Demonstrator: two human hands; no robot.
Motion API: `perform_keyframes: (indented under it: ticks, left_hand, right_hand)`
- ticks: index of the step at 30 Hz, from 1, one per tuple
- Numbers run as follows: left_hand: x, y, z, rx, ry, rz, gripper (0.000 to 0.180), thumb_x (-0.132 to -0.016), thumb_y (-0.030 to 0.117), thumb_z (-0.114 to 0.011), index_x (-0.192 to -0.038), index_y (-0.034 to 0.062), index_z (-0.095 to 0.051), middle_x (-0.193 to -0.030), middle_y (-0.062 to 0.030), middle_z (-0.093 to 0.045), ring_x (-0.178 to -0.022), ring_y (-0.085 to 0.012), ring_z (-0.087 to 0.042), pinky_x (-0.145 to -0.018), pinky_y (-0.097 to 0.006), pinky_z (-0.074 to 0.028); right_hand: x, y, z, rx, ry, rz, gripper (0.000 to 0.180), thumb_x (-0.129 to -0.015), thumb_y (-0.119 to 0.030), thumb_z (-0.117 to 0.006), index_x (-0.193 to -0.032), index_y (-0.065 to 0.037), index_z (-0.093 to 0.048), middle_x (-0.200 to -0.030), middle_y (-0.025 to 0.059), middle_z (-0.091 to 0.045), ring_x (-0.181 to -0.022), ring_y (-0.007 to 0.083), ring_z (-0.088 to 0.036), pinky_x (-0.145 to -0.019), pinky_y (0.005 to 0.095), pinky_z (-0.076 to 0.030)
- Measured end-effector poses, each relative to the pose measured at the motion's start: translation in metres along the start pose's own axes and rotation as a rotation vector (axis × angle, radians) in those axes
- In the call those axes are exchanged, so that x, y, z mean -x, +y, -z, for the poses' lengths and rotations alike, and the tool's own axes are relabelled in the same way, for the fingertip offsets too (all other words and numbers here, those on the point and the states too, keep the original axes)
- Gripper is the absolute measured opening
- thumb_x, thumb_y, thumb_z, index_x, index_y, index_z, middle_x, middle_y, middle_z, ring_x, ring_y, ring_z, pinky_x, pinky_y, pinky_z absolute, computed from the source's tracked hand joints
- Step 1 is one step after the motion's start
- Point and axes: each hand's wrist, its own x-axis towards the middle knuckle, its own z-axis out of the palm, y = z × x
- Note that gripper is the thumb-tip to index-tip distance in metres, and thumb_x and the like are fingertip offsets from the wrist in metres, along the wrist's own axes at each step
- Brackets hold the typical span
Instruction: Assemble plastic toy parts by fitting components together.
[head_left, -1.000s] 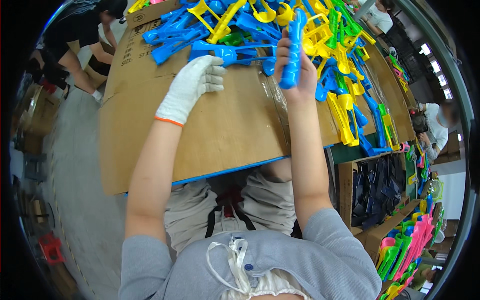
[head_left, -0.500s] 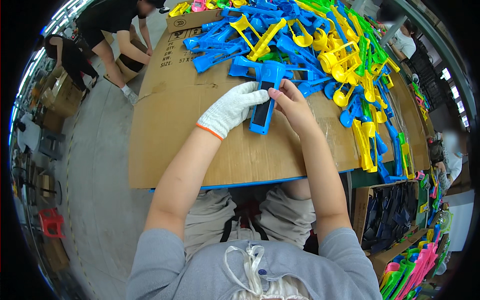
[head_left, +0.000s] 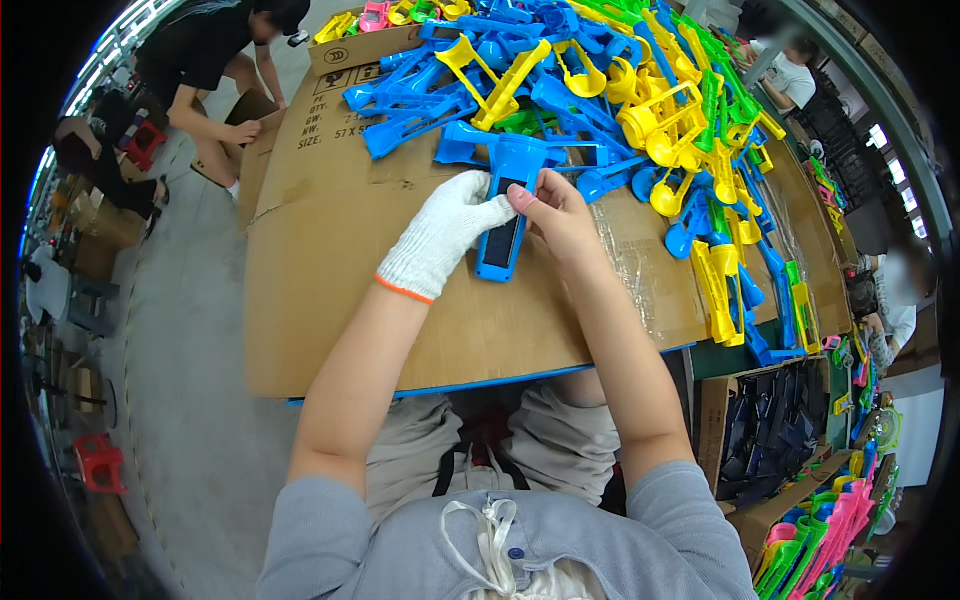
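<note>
A blue plastic torch-shaped casing (head_left: 518,160) with a dark rectangular panel (head_left: 497,243) set in its handle stands tilted over the cardboard, wide end away from me. My left hand (head_left: 440,235), in a white knitted glove with an orange cuff, closes round the casing from the left, thumb across its front. From the right, my bare right hand (head_left: 566,220) pinches it, the thumb pressed at the panel's upper part and the fingers behind, partly hidden. Just beyond lies a heap of loose blue casing parts (head_left: 560,100), with yellow parts (head_left: 660,125) and green parts (head_left: 715,105) among them.
Flat cardboard (head_left: 330,300) covers the table before me. A carton of dark panels (head_left: 775,425) stands at my right, near a box of pink and green parts (head_left: 830,530). A person in black (head_left: 195,60) bends over a carton at far left; others sit at right.
My hands and the casing have shifted slightly left and nearer in the picture, and the whole scene has moved a little with the camera. Both hands keep their hold.
</note>
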Motion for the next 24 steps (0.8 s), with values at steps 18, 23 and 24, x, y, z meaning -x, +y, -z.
perform_keyframes:
  ticks: [18, 23, 24]
  left_hand:
    - [-0.012, -0.007, 0.003, 0.317, 0.217, -0.254, 0.026, -0.087, 0.011, -0.060, -0.109, -0.0005, -0.052, -0.099, -0.0055, -0.061, -0.084, -0.0106, -0.059, -0.073, -0.024, -0.049]
    - [-0.011, -0.003, 0.006, 0.286, 0.254, -0.296, 0.027, -0.086, 0.009, -0.060, -0.110, 0.0000, -0.052, -0.098, -0.0046, -0.060, -0.085, -0.0103, -0.058, -0.074, -0.024, -0.048]
    - [-0.010, 0.000, 0.003, 0.249, 0.282, -0.307, 0.027, -0.086, 0.009, -0.060, -0.110, 0.0005, -0.052, -0.098, -0.0043, -0.060, -0.085, -0.0102, -0.058, -0.074, -0.024, -0.048]
  right_hand:
    - [-0.007, 0.026, -0.009, 0.313, -0.072, 0.116, 0.027, -0.082, -0.011, -0.066, -0.102, 0.000, -0.051, -0.087, 0.0053, -0.060, -0.080, 0.0114, -0.057, -0.070, 0.0261, -0.047]
    - [0.000, 0.014, -0.025, 0.343, 0.070, 0.261, 0.025, -0.079, -0.006, -0.064, -0.099, 0.004, -0.052, -0.086, 0.0164, -0.061, -0.078, 0.0286, -0.061, -0.068, 0.0370, -0.048]
    - [0.000, 0.014, -0.024, 0.342, 0.079, 0.263, 0.025, -0.079, -0.006, -0.064, -0.099, 0.004, -0.052, -0.086, 0.0164, -0.061, -0.078, 0.0286, -0.061, -0.068, 0.0370, -0.048]
